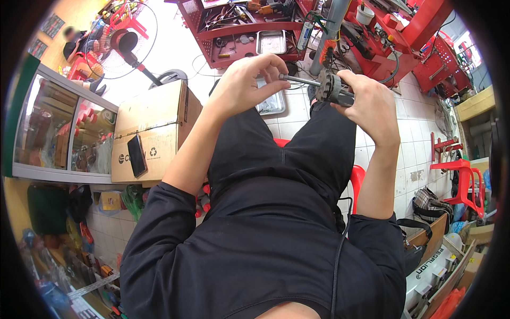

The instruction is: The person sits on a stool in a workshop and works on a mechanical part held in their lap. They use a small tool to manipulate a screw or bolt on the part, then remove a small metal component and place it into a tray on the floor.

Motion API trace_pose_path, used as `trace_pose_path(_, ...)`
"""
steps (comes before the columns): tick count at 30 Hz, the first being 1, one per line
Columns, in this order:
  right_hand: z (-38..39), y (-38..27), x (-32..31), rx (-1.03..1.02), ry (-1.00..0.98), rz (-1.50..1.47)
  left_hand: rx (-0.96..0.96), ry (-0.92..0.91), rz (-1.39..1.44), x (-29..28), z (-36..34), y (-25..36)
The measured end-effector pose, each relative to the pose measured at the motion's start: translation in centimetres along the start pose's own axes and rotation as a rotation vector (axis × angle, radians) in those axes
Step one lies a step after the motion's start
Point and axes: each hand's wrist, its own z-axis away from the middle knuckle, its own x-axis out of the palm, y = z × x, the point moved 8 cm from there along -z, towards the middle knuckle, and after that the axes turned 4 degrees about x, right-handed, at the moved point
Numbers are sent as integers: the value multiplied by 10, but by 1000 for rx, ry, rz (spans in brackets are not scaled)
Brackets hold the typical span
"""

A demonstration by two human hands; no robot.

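Note:
My right hand (367, 106) grips a dark, round, notched metal part (329, 86), with its thumb low on it and its index finger over the top. A slim silver rod (305, 81) sticks out leftward from that part. My left hand (249, 85) has its fingers curled at the rod's free end, thumb and fingertips pinched around it. Below them, between my legs, a metal tray (272, 106) rests on the tiled floor, partly hidden by my left hand.
Left: cardboard box (164, 111) with black phone (136, 155), glass cabinet (42, 122), fan (121, 42) and a seated person (71, 48) behind. Ahead: red tool cart (210, 29) and red machinery (404, 42). Right: plastic stool (462, 175), bags (430, 207).

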Motion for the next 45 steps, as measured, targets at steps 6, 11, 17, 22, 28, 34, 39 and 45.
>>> trace_pose_path(6,1,-1,-1,-3,3,-11,5,25,88,0,2,0)
trace_pose_path(11,0,1,1,-7,2,2,-1,-64,-70,5,1,-10)
trace_pose_path(17,0,-1,0,-13,12,-24,97,11,61,-1,3,3)
trace_pose_path(22,1,-1,-1,9,-11,17,-9,-49,-77,4,2,-11)
trace_pose_path(28,0,0,0,-2,4,-13,82,67,63,-2,2,5)
trace_pose_path(34,1,-1,-1,-9,10,-17,-182,-139,-106,5,2,-22)
trace_pose_path(39,0,1,0,-4,3,-28,114,32,10,-2,4,1)
trace_pose_path(45,1,0,-1,1,5,-20,-51,-42,25,1,2,-14)
